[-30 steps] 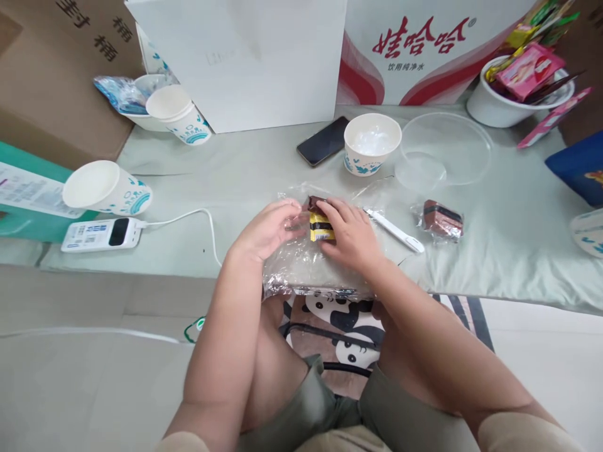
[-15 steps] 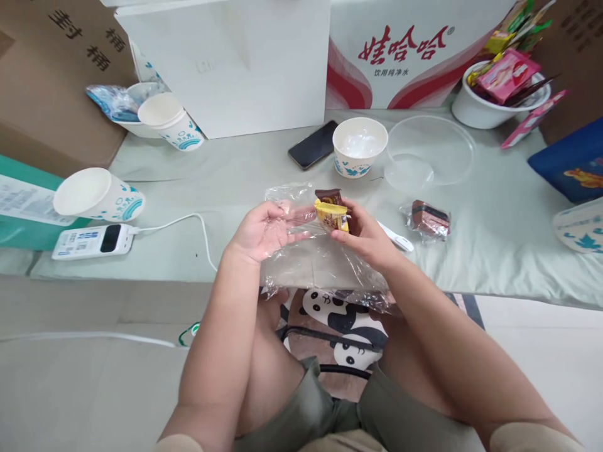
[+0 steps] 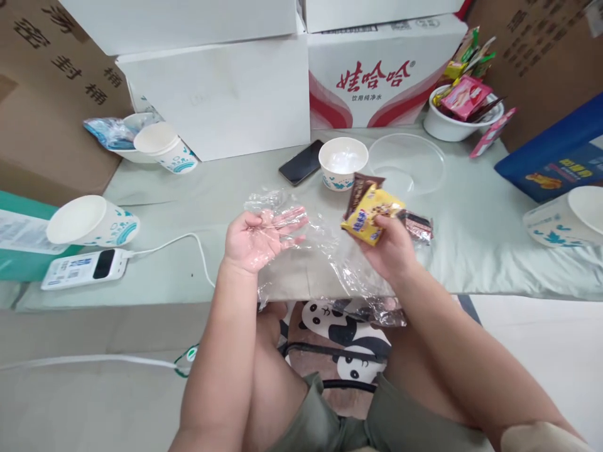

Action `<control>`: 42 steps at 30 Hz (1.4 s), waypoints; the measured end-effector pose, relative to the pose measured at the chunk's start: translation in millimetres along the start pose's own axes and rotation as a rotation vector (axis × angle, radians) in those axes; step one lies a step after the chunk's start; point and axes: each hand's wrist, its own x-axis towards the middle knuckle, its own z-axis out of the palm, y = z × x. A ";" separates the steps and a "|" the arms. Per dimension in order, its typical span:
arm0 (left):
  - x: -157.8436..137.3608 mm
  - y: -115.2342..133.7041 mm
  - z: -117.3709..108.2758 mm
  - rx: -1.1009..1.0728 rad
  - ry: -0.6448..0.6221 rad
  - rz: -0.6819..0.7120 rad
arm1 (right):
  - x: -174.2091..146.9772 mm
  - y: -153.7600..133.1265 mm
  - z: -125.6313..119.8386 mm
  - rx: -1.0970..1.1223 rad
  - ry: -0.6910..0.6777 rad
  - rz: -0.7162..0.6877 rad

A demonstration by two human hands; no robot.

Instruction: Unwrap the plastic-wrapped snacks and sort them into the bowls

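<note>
Yellow glossy flat packet (image 3: 368,217), w/ dark-brown flat packet (image 3: 362,188) behind, has just moved away from L hand (image 3: 254,242), now clamped under thumb of R hand (image 3: 392,248) above pale-green cloth-covered table (image 3: 471,270), nr side of white paper bowl w/ blue print (image 3: 335,182). L hand's palm-up, fingers spread apart, w/ crinkly clear plastic film (image 3: 346,270) across it, so packets prob. free of film.

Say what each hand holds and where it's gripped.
Right hand: yellow packet, by its lower-right edge; brown packet behind, grip hidden. Left hand: open, clear plastic across it; hold unclear.
</note>
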 end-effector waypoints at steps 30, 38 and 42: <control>-1.6 1.2 -8.5 0.239 0.118 0.093 | -10.6 -4.5 -12.0 -0.120 0.012 0.168; 14.2 -11.2 -2.2 0.471 0.283 0.178 | -8.3 -15.4 -39.2 -0.059 0.003 0.136; 19.3 -19.9 -1.3 0.590 0.265 0.276 | -16.0 -19.2 -38.0 -0.072 -0.067 0.258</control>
